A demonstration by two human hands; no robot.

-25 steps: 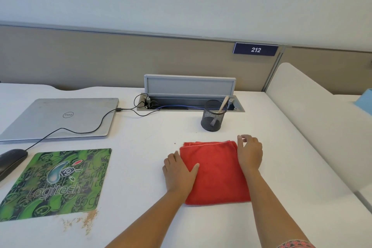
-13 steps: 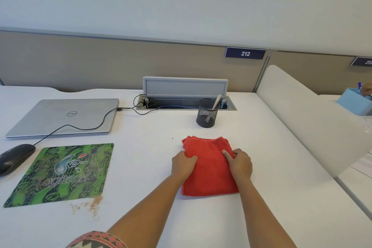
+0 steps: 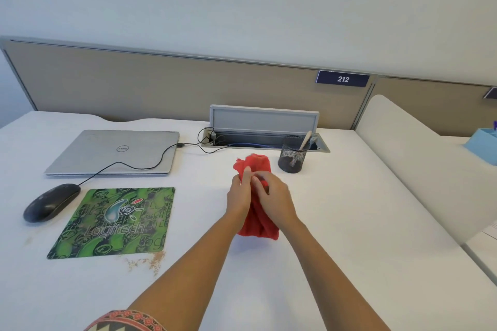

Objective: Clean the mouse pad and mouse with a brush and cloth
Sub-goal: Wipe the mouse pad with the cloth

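The white counter point(image 3: 349, 223) carries everything here. On its far left lies a closed silver laptop point(image 3: 115, 152), and nearer the person sits the square green patterned mouse pad point(image 3: 115, 223), flat, with its long side running left to right.

The red fabric cloth point(image 3: 256, 162) is at the middle of the counter, bunched into a rough roll whose long axis points away from the person. The left hand point(image 3: 238, 196) and the right hand point(image 3: 274, 199) meet around its middle. Both sets of fingers point(image 3: 247, 172) are curled and clamped on the cloth, which sticks out beyond them at the far end and hangs below them at the near end. I cannot tell whether that near end touches the counter.

What the next move turns on is direction: the mouse pad lies to the left of the hands, well apart from them, so the left hand is the nearer one. The black oval computer mouse point(image 3: 51, 201) is further left again, just beside the pad's far left corner and off the pad.

The black mesh pen cup point(image 3: 293, 156) stands just beyond the hands to the right, nearer the right hand. A pale slanted handle point(image 3: 305, 140) leans in it, probably the brush. Brown crumbs point(image 3: 150, 262) are scattered by the pad's near right corner.
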